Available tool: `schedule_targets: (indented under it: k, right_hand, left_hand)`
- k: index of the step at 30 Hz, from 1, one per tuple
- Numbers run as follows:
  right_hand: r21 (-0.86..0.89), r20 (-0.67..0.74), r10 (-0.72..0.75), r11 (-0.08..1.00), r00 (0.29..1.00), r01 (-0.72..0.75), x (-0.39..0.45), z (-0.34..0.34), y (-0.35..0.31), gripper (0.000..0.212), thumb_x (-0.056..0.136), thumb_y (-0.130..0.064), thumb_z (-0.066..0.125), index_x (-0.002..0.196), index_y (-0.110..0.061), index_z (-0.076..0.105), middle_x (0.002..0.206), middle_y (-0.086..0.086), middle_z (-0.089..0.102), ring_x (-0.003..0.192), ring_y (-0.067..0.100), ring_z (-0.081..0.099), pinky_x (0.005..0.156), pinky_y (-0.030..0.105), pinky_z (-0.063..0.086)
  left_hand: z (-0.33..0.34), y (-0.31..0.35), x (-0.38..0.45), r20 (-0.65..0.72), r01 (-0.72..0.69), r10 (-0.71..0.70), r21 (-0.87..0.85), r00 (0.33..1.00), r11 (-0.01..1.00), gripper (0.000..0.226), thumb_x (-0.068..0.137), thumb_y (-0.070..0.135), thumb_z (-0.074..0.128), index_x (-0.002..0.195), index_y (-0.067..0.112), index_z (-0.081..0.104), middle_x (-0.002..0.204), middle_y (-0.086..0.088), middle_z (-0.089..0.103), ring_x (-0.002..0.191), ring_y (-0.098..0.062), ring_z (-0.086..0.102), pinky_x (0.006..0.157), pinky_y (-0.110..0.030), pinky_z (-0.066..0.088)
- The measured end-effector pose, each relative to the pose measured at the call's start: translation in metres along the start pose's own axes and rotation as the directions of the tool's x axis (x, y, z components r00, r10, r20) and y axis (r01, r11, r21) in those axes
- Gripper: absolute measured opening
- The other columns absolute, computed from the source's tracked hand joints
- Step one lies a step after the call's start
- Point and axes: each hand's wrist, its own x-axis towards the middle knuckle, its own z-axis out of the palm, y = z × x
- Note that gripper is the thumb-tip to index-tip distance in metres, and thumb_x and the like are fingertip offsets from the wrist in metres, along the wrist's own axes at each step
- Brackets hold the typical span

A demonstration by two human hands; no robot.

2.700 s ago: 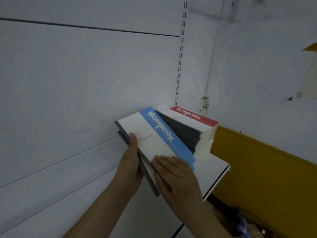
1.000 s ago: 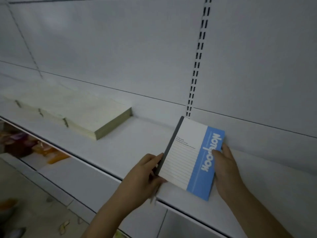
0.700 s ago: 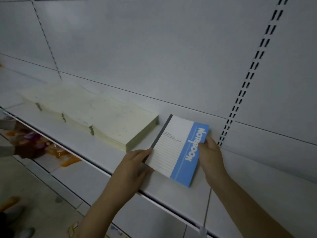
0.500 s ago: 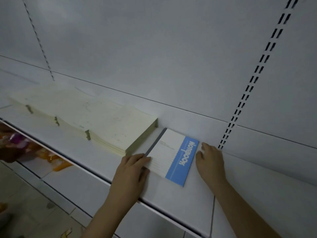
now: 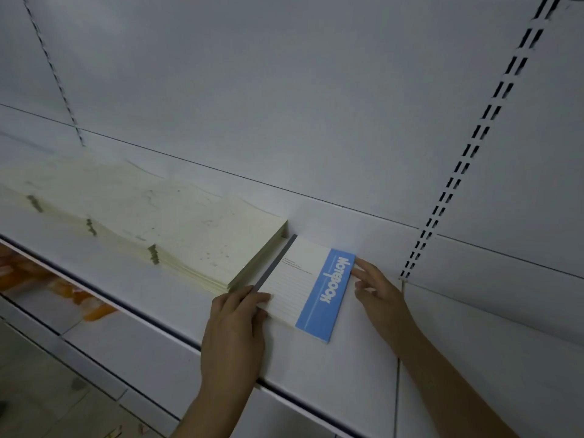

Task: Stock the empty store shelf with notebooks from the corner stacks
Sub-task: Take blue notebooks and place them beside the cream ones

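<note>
A small stack of notebooks [image 5: 311, 286], white cover with a blue band reading "Notebook" and a grey spine, lies flat on the white shelf [image 5: 354, 368]. It sits just right of a row of cream-coloured notebook stacks [image 5: 177, 226]. My left hand [image 5: 235, 324] rests on the stack's near left corner, fingers laid over the spine edge. My right hand [image 5: 376, 286] touches the blue right edge with straight fingers.
The white back panel [image 5: 284, 90] rises behind the shelf, with a slotted upright [image 5: 467, 153] at the right. Bare shelf extends right of the notebooks. Orange packets [image 5: 63, 289] show on a lower shelf at the left.
I carried the notebooks from the corner stacks leftward along the shelf and lowered them flat beside the cream stacks. Both hands have gone from gripping the stack to resting at its edges.
</note>
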Motion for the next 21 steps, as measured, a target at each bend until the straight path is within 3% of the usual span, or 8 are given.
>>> schedule_targets:
  k: [3,10,15,18,21]
  right_hand:
    - [-0.04,0.003,0.006,0.999,1.0,-0.006,0.004,0.002,0.006,0.047,0.096,-0.005,0.047,0.136,-0.028,0.049,0.125,-0.005,0.06,0.109,0.014,0.055,0.09,0.025,0.042]
    - [-0.103,-0.008,-0.024,0.994,1.0,0.023,0.009,0.004,0.015,0.042,0.096,-0.008,0.044,0.131,-0.029,0.054,0.121,-0.002,0.062,0.103,0.014,0.058,0.082,0.022,0.045]
    - [-0.305,-0.01,-0.133,0.944,0.991,0.124,0.004,0.009,0.01,0.04,0.095,-0.008,0.046,0.134,-0.016,0.052,0.122,0.006,0.058,0.117,0.022,0.049,0.101,0.041,0.041]
    - [-0.291,-0.015,-0.132,0.949,0.991,0.122,0.001,0.008,0.004,0.039,0.094,-0.008,0.046,0.132,-0.013,0.052,0.127,0.007,0.057,0.121,0.025,0.048,0.104,0.042,0.04]
    - [-0.268,-0.041,-0.152,0.954,0.988,0.135,-0.008,-0.004,-0.007,0.04,0.096,-0.012,0.049,0.136,-0.012,0.048,0.132,0.008,0.054,0.125,0.024,0.045,0.108,0.037,0.036]
  left_hand:
    - [0.001,-0.001,0.0,0.001,-0.003,0.003,0.016,1.0,1.0,0.03,0.085,0.009,0.071,0.106,0.03,0.073,0.121,0.008,0.066,0.115,-0.016,0.051,0.087,-0.024,0.039]
    - [0.002,-0.002,0.001,0.001,-0.013,0.013,0.006,1.0,1.0,0.03,0.087,0.009,0.069,0.107,0.03,0.073,0.124,0.006,0.066,0.118,-0.018,0.053,0.092,-0.029,0.044]
    - [-0.001,-0.001,-0.001,0.023,-0.002,0.002,-0.028,1.0,1.0,0.027,0.089,0.01,0.067,0.109,0.026,0.074,0.133,0.003,0.061,0.122,-0.018,0.055,0.101,-0.032,0.042]
    - [-0.008,-0.002,-0.007,0.04,-0.025,0.027,-0.052,0.999,0.998,0.027,0.089,0.009,0.066,0.113,0.022,0.072,0.134,0.001,0.06,0.123,-0.019,0.055,0.101,-0.027,0.038]
    - [-0.02,0.011,-0.019,-0.036,-0.112,0.109,-0.103,0.993,0.988,0.022,0.089,0.009,0.064,0.107,0.019,0.073,0.126,0.002,0.064,0.113,-0.015,0.06,0.098,-0.032,0.045]
